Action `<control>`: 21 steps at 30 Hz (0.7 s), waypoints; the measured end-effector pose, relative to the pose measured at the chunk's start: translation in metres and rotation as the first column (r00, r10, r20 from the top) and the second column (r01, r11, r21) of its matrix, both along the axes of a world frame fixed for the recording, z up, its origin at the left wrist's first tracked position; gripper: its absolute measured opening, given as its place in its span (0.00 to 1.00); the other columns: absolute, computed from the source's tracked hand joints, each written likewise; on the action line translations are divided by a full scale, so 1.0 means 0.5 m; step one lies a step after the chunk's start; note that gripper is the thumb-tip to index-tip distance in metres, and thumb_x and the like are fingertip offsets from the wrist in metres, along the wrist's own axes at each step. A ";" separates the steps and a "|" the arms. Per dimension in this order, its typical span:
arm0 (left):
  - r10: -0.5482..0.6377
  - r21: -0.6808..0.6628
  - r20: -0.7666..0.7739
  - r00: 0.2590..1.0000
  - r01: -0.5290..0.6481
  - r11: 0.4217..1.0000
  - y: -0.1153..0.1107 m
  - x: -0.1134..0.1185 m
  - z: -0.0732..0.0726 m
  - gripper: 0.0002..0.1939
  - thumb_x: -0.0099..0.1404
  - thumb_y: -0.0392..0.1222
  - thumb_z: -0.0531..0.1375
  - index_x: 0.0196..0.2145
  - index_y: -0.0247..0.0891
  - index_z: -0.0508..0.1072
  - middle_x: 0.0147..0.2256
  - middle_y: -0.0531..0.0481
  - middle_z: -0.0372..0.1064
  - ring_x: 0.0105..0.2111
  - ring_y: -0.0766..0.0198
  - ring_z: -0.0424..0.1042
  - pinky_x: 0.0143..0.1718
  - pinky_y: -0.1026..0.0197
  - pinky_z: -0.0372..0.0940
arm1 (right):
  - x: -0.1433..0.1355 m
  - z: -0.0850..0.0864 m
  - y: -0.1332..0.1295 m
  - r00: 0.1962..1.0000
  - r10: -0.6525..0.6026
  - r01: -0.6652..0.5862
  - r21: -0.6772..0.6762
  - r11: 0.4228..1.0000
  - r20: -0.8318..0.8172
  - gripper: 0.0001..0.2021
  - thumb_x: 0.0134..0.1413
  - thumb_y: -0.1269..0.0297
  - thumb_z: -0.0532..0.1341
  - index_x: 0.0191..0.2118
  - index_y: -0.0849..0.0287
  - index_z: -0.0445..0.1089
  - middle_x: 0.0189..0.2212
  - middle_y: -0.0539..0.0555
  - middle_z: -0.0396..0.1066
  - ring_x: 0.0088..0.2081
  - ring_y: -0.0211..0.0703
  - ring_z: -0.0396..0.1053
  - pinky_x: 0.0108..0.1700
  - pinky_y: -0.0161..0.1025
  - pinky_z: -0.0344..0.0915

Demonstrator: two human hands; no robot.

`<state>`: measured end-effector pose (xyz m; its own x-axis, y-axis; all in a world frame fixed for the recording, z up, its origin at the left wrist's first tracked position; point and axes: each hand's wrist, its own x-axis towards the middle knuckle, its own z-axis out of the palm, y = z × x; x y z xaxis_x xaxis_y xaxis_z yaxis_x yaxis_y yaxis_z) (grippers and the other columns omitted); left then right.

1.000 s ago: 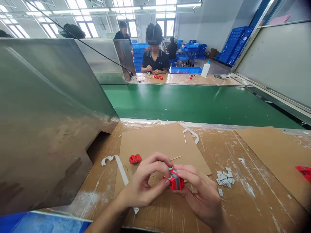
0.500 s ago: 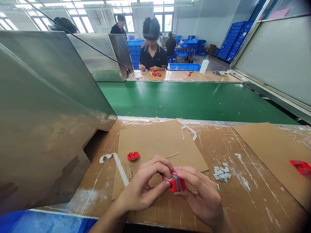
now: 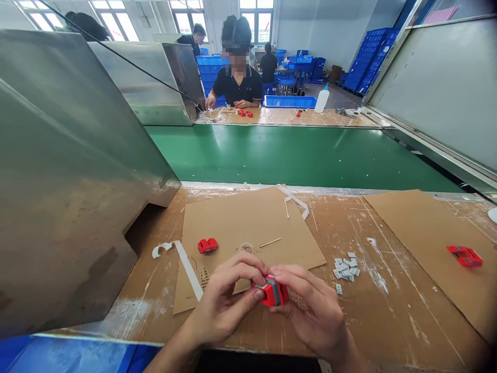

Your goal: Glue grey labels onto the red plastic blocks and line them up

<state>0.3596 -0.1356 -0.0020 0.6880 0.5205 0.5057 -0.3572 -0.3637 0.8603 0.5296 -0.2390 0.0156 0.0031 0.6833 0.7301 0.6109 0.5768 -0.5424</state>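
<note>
A red part with a grey band [image 3: 275, 291] is held between both hands above the near edge of the workbench. My left hand [image 3: 229, 298] pinches its left side with thumb and fingers. On its right side, my right hand [image 3: 312, 305] grips it, fingertips on top and thumb below. Another red part [image 3: 207, 245] lies on the brown cardboard sheet [image 3: 248, 217]. A thin stick [image 3: 270, 242] rests near the sheet's middle. Small grey square pieces [image 3: 346, 268] form a loose pile to the right of my right hand.
A large metal panel [image 3: 77, 181] stands at the left. The green belt [image 3: 303, 155] runs beyond the bench, with a seated person [image 3: 236, 85] across it. One more red part [image 3: 465, 256] lies on the right cardboard. White strips [image 3: 189, 269] edge the middle sheet.
The view has shifted slightly, so the bench things appear further left and higher. Both hands keep their hold on the red part. Across the belt, the person's hand has reached out to the side.
</note>
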 end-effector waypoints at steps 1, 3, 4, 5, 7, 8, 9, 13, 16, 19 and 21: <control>0.022 0.008 0.038 0.999 -0.022 1.000 0.000 0.002 0.000 0.04 0.71 0.34 0.60 0.42 0.41 0.73 0.41 0.47 0.69 0.43 0.61 0.71 0.48 0.58 0.66 | 0.000 0.001 0.002 1.000 0.001 -0.001 0.000 1.000 -0.007 0.17 0.64 0.68 0.65 0.57 0.61 0.69 0.44 0.59 0.77 0.47 0.43 0.78 0.50 0.35 0.76; 0.036 0.041 0.059 0.998 -0.039 0.998 0.002 0.004 0.005 0.05 0.70 0.32 0.61 0.41 0.40 0.74 0.39 0.48 0.69 0.42 0.61 0.70 0.46 0.57 0.66 | -0.002 0.001 0.002 1.000 0.001 -0.001 -0.002 1.000 -0.016 0.16 0.64 0.67 0.65 0.56 0.60 0.69 0.43 0.59 0.77 0.47 0.43 0.78 0.50 0.34 0.76; 0.037 0.074 0.040 0.998 -0.040 0.996 0.002 0.003 0.009 0.05 0.70 0.31 0.61 0.41 0.40 0.73 0.38 0.48 0.69 0.41 0.61 0.70 0.46 0.57 0.66 | -0.003 0.001 0.001 1.000 -0.003 0.003 -0.001 1.000 -0.016 0.16 0.65 0.66 0.64 0.56 0.60 0.69 0.43 0.59 0.77 0.46 0.42 0.78 0.50 0.34 0.76; 0.040 0.118 0.012 0.999 -0.041 0.992 0.003 0.000 0.014 0.06 0.69 0.30 0.60 0.41 0.39 0.73 0.37 0.48 0.68 0.40 0.61 0.69 0.45 0.57 0.65 | -0.004 0.001 -0.001 1.000 -0.009 0.009 0.001 1.000 -0.015 0.16 0.65 0.67 0.64 0.56 0.61 0.69 0.42 0.59 0.77 0.46 0.42 0.78 0.49 0.33 0.76; 0.056 0.216 -0.048 0.997 -0.045 0.975 0.003 -0.006 0.023 0.08 0.69 0.28 0.60 0.41 0.39 0.72 0.36 0.48 0.68 0.39 0.61 0.67 0.45 0.57 0.64 | -0.005 -0.001 -0.005 1.000 -0.019 0.019 -0.002 1.000 -0.007 0.15 0.65 0.68 0.64 0.56 0.61 0.69 0.42 0.59 0.77 0.46 0.42 0.78 0.50 0.33 0.76; 0.067 0.258 -0.078 0.995 -0.045 0.965 0.002 -0.009 0.028 0.09 0.68 0.27 0.59 0.41 0.39 0.71 0.36 0.49 0.68 0.39 0.62 0.66 0.44 0.58 0.63 | -0.006 -0.002 -0.007 1.000 -0.021 0.021 -0.008 1.000 -0.003 0.15 0.65 0.69 0.64 0.56 0.61 0.69 0.43 0.59 0.77 0.47 0.42 0.77 0.51 0.33 0.76; 0.079 0.285 -0.108 0.991 -0.045 0.958 0.000 -0.012 0.032 0.09 0.69 0.26 0.58 0.41 0.39 0.71 0.36 0.49 0.68 0.39 0.62 0.66 0.43 0.59 0.63 | -0.006 -0.002 -0.008 1.000 -0.020 0.020 -0.015 1.000 0.000 0.15 0.65 0.69 0.64 0.56 0.61 0.69 0.43 0.58 0.77 0.47 0.42 0.77 0.51 0.33 0.76; 0.145 0.300 -0.202 0.969 -0.080 0.951 -0.010 -0.016 0.043 0.10 0.70 0.25 0.54 0.40 0.39 0.66 0.36 0.50 0.66 0.37 0.65 0.65 0.39 0.64 0.62 | -0.004 -0.004 -0.008 1.000 -0.009 0.009 -0.040 0.999 0.003 0.15 0.65 0.68 0.64 0.56 0.61 0.68 0.43 0.58 0.77 0.47 0.43 0.77 0.51 0.34 0.75; 0.151 0.304 -0.254 0.955 -0.070 0.950 -0.013 -0.016 0.049 0.10 0.71 0.25 0.53 0.40 0.40 0.65 0.36 0.51 0.66 0.37 0.66 0.65 0.39 0.66 0.62 | 0.000 -0.008 -0.008 1.000 0.024 -0.024 -0.079 0.997 0.000 0.16 0.65 0.68 0.64 0.56 0.61 0.68 0.43 0.59 0.77 0.46 0.44 0.76 0.49 0.36 0.76; 0.129 0.316 -0.317 0.939 -0.024 0.948 -0.011 -0.015 0.051 0.11 0.72 0.25 0.53 0.40 0.41 0.65 0.35 0.52 0.67 0.36 0.67 0.66 0.38 0.67 0.63 | 0.002 -0.016 -0.011 1.000 0.027 -0.027 -0.112 0.993 -0.006 0.16 0.64 0.68 0.65 0.56 0.62 0.68 0.43 0.60 0.76 0.45 0.45 0.76 0.47 0.37 0.75; 0.131 0.336 -0.338 0.932 -0.010 0.942 -0.006 -0.017 0.048 0.10 0.72 0.26 0.53 0.40 0.41 0.66 0.35 0.52 0.67 0.35 0.67 0.67 0.37 0.68 0.63 | 0.000 -0.020 -0.012 1.000 0.014 -0.013 -0.117 0.993 0.005 0.16 0.64 0.69 0.65 0.55 0.62 0.68 0.44 0.60 0.77 0.45 0.45 0.76 0.48 0.38 0.75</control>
<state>0.3512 -0.1385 0.0220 0.8191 0.4235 0.3869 -0.0177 -0.6555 0.7549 0.5295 -0.2449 0.0055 -0.0111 0.7643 0.6448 0.6068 0.5177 -0.6031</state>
